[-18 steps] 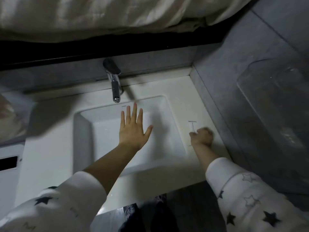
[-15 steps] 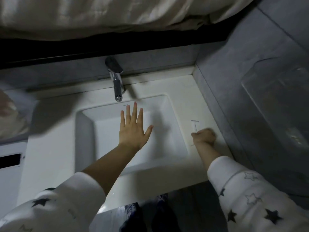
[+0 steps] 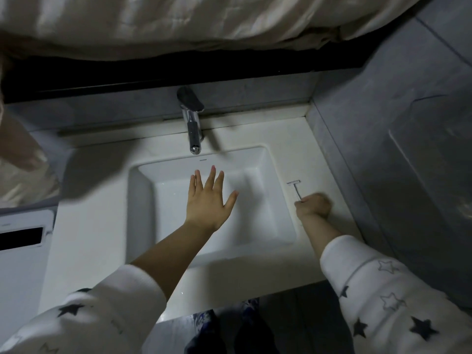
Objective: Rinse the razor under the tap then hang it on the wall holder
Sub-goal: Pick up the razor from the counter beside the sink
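A white counter (image 3: 97,226) with sunken basin (image 3: 194,236) carries the razor (image 3: 295,188) at its right.

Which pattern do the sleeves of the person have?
White sleeves with stars, some dark and filled, some only outlined; the head view shows this best on the right arm.

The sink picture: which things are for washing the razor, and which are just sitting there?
For the job:
razor, in the right hand's closed grip
tap, no water seen running
sink
left hand, open and empty over the sink

Just there:
pale curtain above
white appliance on the left
grey wall

No wall holder can be made out.
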The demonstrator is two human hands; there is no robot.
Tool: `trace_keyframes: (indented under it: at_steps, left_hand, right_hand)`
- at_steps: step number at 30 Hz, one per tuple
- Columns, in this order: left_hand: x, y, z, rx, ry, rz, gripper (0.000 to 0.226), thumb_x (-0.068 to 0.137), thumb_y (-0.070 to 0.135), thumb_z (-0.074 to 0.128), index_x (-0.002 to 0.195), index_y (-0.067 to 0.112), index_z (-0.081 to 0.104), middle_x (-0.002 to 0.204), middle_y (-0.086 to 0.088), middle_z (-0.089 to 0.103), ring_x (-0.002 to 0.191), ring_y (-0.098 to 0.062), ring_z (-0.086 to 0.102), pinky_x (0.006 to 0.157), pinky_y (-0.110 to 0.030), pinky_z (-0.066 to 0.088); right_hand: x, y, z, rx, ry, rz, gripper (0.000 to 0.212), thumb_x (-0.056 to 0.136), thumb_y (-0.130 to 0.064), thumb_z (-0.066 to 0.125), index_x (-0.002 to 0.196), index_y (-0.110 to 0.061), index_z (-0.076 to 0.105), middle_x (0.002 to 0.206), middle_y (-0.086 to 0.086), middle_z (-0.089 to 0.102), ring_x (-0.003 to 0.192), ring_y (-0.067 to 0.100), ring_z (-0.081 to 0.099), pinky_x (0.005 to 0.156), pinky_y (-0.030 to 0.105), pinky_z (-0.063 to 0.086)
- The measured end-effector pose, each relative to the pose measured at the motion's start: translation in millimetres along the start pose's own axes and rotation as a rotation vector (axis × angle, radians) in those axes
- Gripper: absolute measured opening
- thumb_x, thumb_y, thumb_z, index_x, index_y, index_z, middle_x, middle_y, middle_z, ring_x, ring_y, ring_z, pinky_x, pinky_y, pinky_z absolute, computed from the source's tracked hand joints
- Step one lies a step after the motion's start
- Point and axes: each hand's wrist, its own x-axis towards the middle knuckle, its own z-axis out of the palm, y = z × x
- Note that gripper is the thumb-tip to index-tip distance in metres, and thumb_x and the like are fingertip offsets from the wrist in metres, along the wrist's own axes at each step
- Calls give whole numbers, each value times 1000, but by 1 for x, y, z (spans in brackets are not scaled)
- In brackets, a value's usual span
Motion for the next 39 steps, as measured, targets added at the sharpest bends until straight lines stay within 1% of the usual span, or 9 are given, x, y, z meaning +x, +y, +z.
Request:
trace_keyframes:
  at_steps: [5, 8, 15, 19, 23, 30, 33, 36, 39]
  left_hand:
    - [3, -7, -7, -126, 46, 36, 66, 96, 58, 23, 149, 19, 33, 158, -1, 35, 151, -25, 19, 124, -42, 11]
    - [5, -10, -17, -531, -141, -100, 61, 95, 59, 32, 139, 20, 49, 132, -12, 63, 134, -28, 48, 113, -43, 36]
    - [11, -25, -21, -1295, -349, -399, 50, 94, 43, 53, 128, 6, 55, 131, -8, 61, 114, -27, 64, 89, -34, 50]
    - [12, -32, -18, -1309, -285, -372, 36, 92, 40, 56, 111, 12, 66, 115, -5, 67, 107, -24, 68, 73, -27, 45]
    - [13, -41, -18, -1403, -210, -459, 25, 91, 31, 60, 75, 14, 68, 74, -3, 65, 68, -18, 63, 67, -30, 47]
    - [15, -47, -6, -1566, -192, -717, 27, 87, 17, 67, 102, -6, 70, 71, -13, 67, 59, -18, 65, 83, -35, 60]
    - [18, -46, -5, -1541, -132, -785, 25, 83, 18, 72, 99, -1, 73, 88, -21, 74, 79, -32, 73, 85, -41, 60]
    - [23, -47, -8, -1558, -118, -814, 22, 80, 17, 74, 95, 1, 74, 93, -24, 74, 81, -35, 72, 81, -42, 61]
    - [27, -50, -13, -1619, -144, -783, 14, 81, 15, 72, 75, 3, 76, 94, -27, 74, 74, -33, 69, 78, -42, 58]
  right_hand:
    - [-23, -36, -10, 150, -46, -115, 26, 87, -16, 66, 107, -3, 75, 107, 16, 75, 102, 32, 72, 67, 24, 46]
    - [-41, -62, -12, 223, -68, -210, 28, 87, -17, 68, 111, -4, 73, 114, 16, 73, 108, 33, 68, 78, 27, 51]
    - [-84, -113, 2, 315, -199, -277, 26, 84, -21, 70, 108, -12, 71, 117, 8, 71, 114, 28, 64, 83, 21, 46]
    - [-107, -126, 16, 315, -274, -294, 30, 85, -24, 72, 111, -10, 69, 116, 7, 71, 111, 26, 65, 76, 19, 41]
    - [-125, -137, 34, 275, -313, -361, 30, 87, -36, 68, 102, -11, 73, 104, 4, 74, 104, 25, 68, 74, 18, 42]
    - [-142, -143, 44, 197, -345, -436, 11, 87, -19, 61, 76, -16, 61, 68, -4, 58, 74, 17, 56, 42, 5, 31]
    - [-145, -145, 40, 227, -372, -424, 5, 85, -13, 62, 81, -14, 64, 86, 4, 69, 81, 18, 61, 52, 4, 38]
    - [-141, -149, 29, 283, -394, -385, 15, 80, -16, 69, 69, -21, 60, 96, 11, 73, 93, 25, 68, 78, 24, 51]
    - [-121, -163, 15, 413, -341, -296, 9, 77, -25, 69, 82, -21, 63, 89, 7, 66, 82, 25, 64, 74, 30, 51]
